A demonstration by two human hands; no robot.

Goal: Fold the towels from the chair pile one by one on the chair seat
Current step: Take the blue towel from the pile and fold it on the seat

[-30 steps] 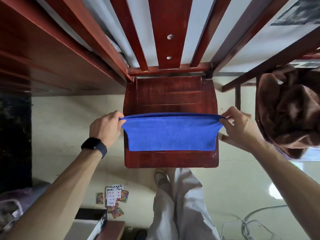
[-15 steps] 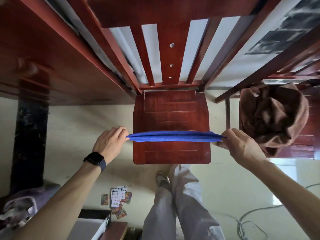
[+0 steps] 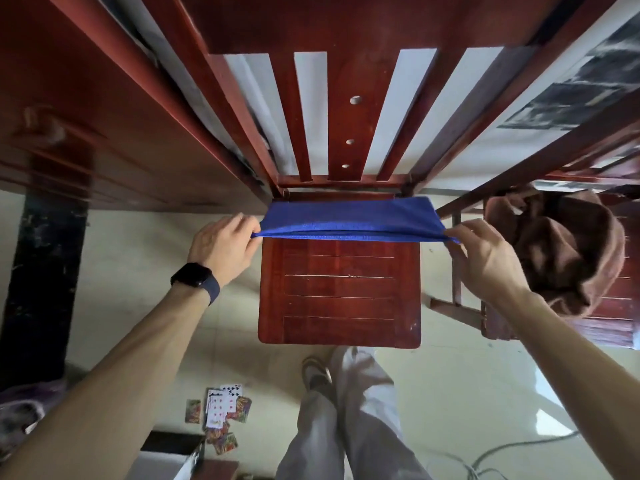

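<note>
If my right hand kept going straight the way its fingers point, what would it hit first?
The right hand pinches the blue towel by its corner, so the towel comes first. Past it, probably the lower back rail of the chair, though depth is unclear.

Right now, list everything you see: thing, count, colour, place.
blue towel: one, blue, stretched over the back of the seat
chair: one, red-brown wood, centre
brown towels: pile, count unclear, brown, on second chair
second chair: one, red-brown, right edge
playing cards: several, mixed colours, floor lower left
cable: one, grey, floor lower right
watch: one, black, left wrist
legs: two, grey trousers, below the seat
left hand: one, grips towel's left end
right hand: one, pinches towel's right end
</note>
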